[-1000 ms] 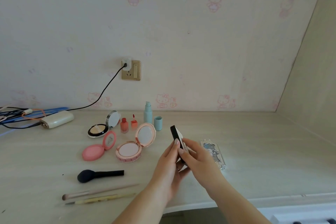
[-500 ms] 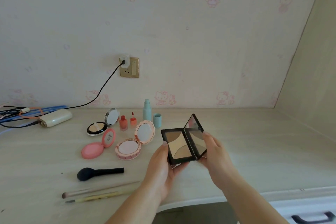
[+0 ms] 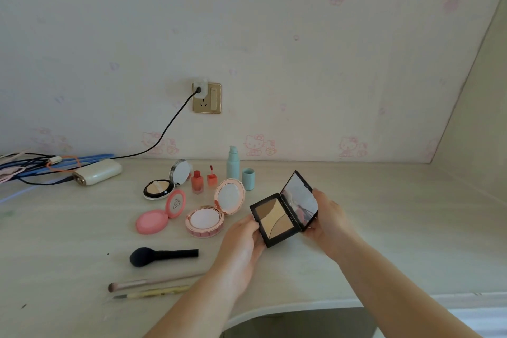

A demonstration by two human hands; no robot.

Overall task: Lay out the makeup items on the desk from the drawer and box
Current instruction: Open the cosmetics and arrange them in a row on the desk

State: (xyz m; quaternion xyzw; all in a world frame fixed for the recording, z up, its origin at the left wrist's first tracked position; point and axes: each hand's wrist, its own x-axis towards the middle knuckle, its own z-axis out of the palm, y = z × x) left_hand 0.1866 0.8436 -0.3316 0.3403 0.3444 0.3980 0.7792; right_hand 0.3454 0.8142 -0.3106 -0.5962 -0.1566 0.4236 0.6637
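Observation:
A black square palette (image 3: 277, 221) with beige and brown powders is held open just above the desk (image 3: 384, 214), its mirror lid tilted up to the right. My left hand (image 3: 241, 241) grips its left edge and my right hand (image 3: 327, 217) holds the mirror lid. Left of it on the desk lie an open rose-gold cushion compact (image 3: 204, 221), an open pink compact (image 3: 153, 222) and an open black powder compact (image 3: 158, 188). Behind them stand two small red bottles (image 3: 197, 181) and a teal pump bottle (image 3: 232, 163) with its cap (image 3: 248, 179) beside it.
A black sponge brush (image 3: 162, 254) and two thin brushes (image 3: 153, 285) lie near the front left. A white power bank (image 3: 97, 171) with tangled cables sits at the far left, its black cord running to the wall socket (image 3: 206, 98). A side panel closes the right end.
The palette, held shut and on edge a second ago, has been opened flat between both hands. It now sits slightly further right and lower toward the desk.

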